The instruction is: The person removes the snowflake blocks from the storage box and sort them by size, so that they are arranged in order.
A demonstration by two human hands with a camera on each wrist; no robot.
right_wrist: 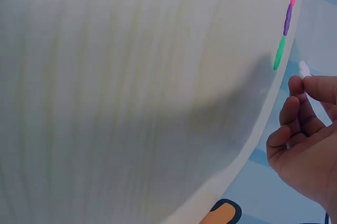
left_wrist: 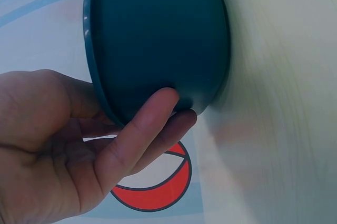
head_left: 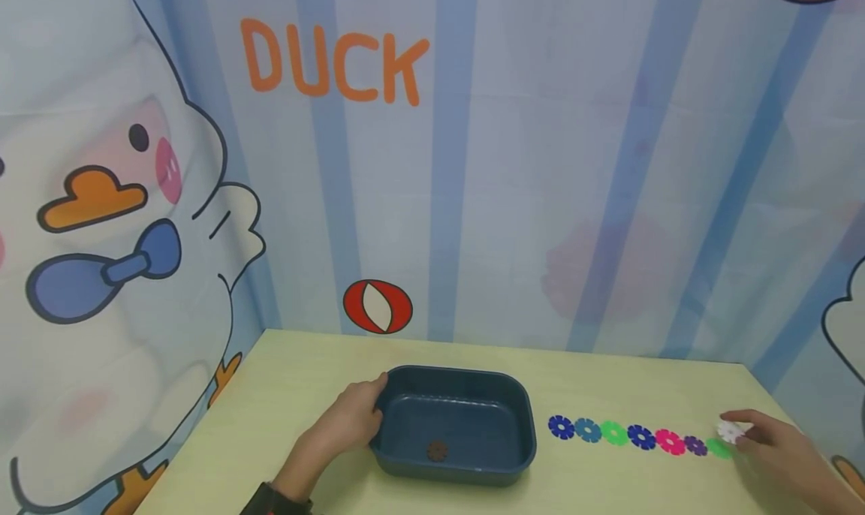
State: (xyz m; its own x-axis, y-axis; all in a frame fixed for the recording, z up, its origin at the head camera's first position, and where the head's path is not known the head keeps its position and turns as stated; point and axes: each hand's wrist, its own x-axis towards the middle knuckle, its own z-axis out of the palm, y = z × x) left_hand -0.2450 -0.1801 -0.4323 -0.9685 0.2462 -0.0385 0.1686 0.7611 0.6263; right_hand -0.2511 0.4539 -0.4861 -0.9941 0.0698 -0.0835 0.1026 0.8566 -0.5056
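Observation:
My left hand (head_left: 353,417) grips the left end of a dark blue plastic basin (head_left: 523,440), its fingers against the outer wall in the left wrist view. One brown notched disc (head_left: 437,450) lies inside, near the front wall. On the right, my right hand (head_left: 784,447) pinches a white snowflake disc (head_left: 730,431) between thumb and fingertips. The white disc is held above the table, over the right end of a row of discs. Its last piece is a green disc (head_left: 719,447), partly covered by the hand and white disc in the head view.
From the basin rightward, the row has a dark blue disc (head_left: 561,427), a light blue disc (head_left: 588,430), a green one, another dark blue one, a pink disc (head_left: 670,442) and a purple disc (head_left: 696,445). A duck-print curtain (head_left: 513,162) hangs behind the pale yellow table (head_left: 304,357).

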